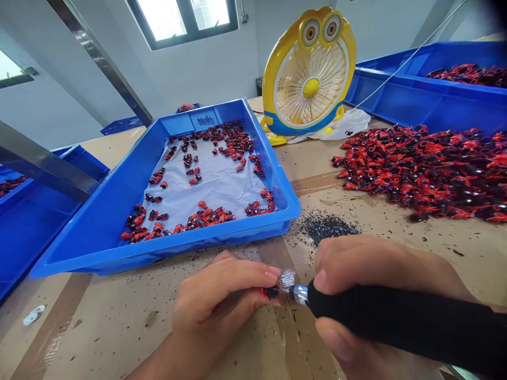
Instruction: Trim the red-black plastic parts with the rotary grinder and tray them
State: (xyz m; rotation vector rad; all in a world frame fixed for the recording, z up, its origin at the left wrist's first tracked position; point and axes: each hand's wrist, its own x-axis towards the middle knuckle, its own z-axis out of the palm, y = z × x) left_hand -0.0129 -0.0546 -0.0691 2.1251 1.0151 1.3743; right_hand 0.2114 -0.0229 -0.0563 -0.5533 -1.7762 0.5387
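Note:
My left hand is closed, pinching a small red and black piece between thumb and fingertips. Most of that piece is hidden by the fingers. In my right hand is a thick, black-handled rotary tool with a silver collar, pointing left. Its thin tip meets or nearly meets the piece; I cannot tell if they touch. Just beyond my hands stands a blue tray, lined with a white sheet and holding scattered red and black pieces.
A large heap of similar pieces lies at the right. Black shavings are piled near the tray's corner. A yellow fan stands behind. More blue bins stand back right and at left, beside a metal post.

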